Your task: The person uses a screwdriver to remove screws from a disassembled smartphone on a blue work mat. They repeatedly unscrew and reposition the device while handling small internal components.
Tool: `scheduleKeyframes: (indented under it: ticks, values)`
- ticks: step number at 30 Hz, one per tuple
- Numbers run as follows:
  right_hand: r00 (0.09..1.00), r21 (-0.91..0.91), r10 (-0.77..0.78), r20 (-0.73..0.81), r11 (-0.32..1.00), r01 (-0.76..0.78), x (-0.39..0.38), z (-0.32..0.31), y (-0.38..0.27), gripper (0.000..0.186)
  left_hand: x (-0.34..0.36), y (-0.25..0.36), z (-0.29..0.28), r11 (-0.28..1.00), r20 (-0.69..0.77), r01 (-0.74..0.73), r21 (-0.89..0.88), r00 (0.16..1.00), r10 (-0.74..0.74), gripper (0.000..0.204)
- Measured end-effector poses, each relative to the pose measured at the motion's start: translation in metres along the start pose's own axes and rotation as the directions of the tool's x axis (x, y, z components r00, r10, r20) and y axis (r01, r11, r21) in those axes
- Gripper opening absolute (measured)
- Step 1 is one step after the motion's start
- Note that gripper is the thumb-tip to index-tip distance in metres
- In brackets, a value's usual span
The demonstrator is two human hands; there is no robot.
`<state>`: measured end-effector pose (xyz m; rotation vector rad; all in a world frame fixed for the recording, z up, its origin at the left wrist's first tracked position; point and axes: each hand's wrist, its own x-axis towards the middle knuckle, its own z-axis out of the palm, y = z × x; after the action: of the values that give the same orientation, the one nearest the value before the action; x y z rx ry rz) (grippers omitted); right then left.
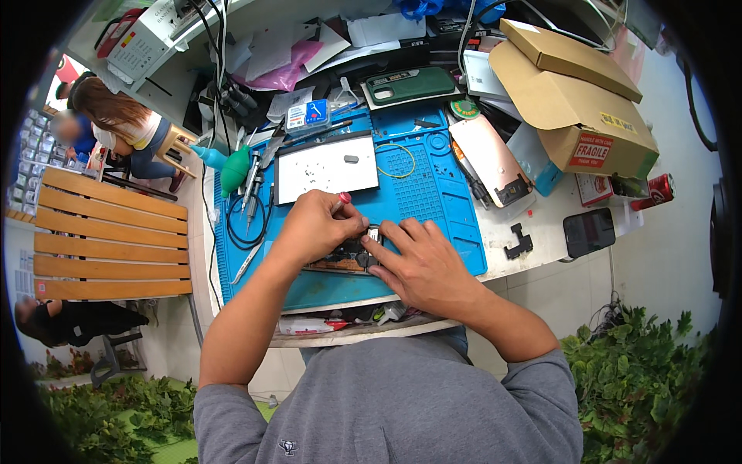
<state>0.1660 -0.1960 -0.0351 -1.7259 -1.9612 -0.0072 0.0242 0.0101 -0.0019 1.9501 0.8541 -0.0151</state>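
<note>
My left hand is closed in a pinch round a slim screwdriver with a red cap. Its tip is hidden behind my fingers. Beneath both hands lies an opened phone, its dark inner parts showing along the near side. My right hand grips the phone's right part with thumb and fingertips, close to the left fingers. Just beyond sits a white pad with several tiny screws and a small grey piece on it. All this rests on a blue repair mat.
A green blower bulb and a coiled black cable lie at left, tweezers nearer. Rightward are a rose-gold phone back, a black bracket, a dark phone and a cardboard box. Papers crowd the back.
</note>
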Motion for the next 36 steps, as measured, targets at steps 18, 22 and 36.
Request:
scheduleKeyframes:
  ticks: [18, 22, 36]
  values:
    - [1.0, 0.008, 0.009, -0.015, 1.0, -0.009, -0.003, 0.003, 0.001, 0.044, 0.006, 0.005, 0.0, 0.997, 0.002, 0.069, 0.043, 0.998, -0.07, 0.014]
    - [1.0, 0.009, 0.013, -0.012, 1.0, -0.013, -0.003, 0.002, 0.001, 0.044, 0.006, 0.004, 0.002, 0.996, -0.014, 0.074, 0.05, 0.997, -0.073, 0.013]
    - [0.999, 0.067, 0.01, -0.051, 0.998, -0.006, -0.004, 0.003, 0.002, 0.042, 0.005, 0.008, 0.003, 0.997, -0.01, 0.075, 0.029, 0.997, -0.074, 0.013]
